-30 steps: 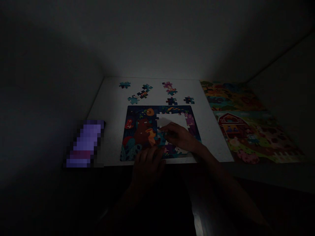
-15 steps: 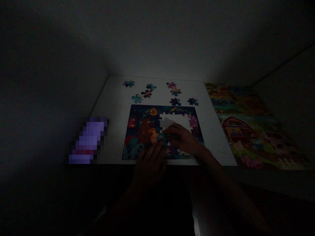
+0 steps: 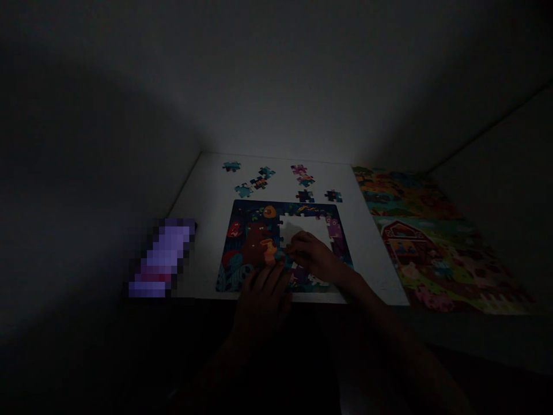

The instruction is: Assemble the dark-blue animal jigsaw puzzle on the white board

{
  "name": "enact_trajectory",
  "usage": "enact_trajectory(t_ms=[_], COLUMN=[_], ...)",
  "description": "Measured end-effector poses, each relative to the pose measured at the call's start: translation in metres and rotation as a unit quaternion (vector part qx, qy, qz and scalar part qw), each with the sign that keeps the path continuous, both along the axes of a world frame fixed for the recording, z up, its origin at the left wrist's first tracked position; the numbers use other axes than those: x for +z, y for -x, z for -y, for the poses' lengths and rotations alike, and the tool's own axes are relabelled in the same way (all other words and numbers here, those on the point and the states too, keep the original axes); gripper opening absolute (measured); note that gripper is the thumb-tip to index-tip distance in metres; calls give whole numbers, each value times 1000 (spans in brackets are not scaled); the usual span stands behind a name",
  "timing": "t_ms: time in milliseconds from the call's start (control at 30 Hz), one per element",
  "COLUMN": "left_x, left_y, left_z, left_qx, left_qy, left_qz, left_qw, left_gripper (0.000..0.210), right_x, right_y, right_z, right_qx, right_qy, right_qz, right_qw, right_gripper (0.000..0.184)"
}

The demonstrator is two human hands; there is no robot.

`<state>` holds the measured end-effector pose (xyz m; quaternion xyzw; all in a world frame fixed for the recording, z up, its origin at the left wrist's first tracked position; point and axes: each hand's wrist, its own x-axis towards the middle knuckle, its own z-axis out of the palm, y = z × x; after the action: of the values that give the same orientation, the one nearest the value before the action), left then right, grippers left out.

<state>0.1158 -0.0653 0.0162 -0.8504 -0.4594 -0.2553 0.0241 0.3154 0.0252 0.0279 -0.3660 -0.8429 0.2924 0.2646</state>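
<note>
Head view: puzzle (image 3: 254, 237) looks stiff, best edge-held; left hand (image 3: 263, 293) flattened at six o'clock, right hand (image 3: 314, 256) curled, grip unclear.

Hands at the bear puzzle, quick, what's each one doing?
Left hand: open, resting on the bear jigsaw puzzle.
Right hand: curled; too dark to tell whether it holds anything.

Dim, cramped corner of a room, likely a home (exact kind cannot be told); plain pale wall (image 3: 276, 104) behind a white tabletop (image 3: 371, 259), side walls (image 3: 496, 178) close by; homely signs: cartoon bear jigsaw (image 3: 256, 230), loose pieces (image 3: 305, 196), colourful farmyard picture (image 3: 408, 253) at right, glowing pixelated screen (image 3: 166, 253) at the tabletop's left edge
</note>
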Motion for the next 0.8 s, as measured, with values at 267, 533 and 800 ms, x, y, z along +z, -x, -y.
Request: enact_trajectory(t_ms=[267, 533, 800], left_x=[9, 30, 34], left_y=[-6, 11, 39], left_z=[-11, -48, -131], left_qx=[8, -41, 76], left_qy=[5, 114, 171], left_qz=[22, 14, -88], left_qw=[1000, 992, 978], left_gripper=[22, 20, 49], right_x=[-4, 23, 22], right_y=[-5, -39, -58], right_z=[-11, -38, -103], right_qx=[-48, -176, -258], right_qy=[143, 148, 47], right_qz=[-117, -157, -100], right_qw=[982, 961, 960], right_gripper=[20, 22, 20])
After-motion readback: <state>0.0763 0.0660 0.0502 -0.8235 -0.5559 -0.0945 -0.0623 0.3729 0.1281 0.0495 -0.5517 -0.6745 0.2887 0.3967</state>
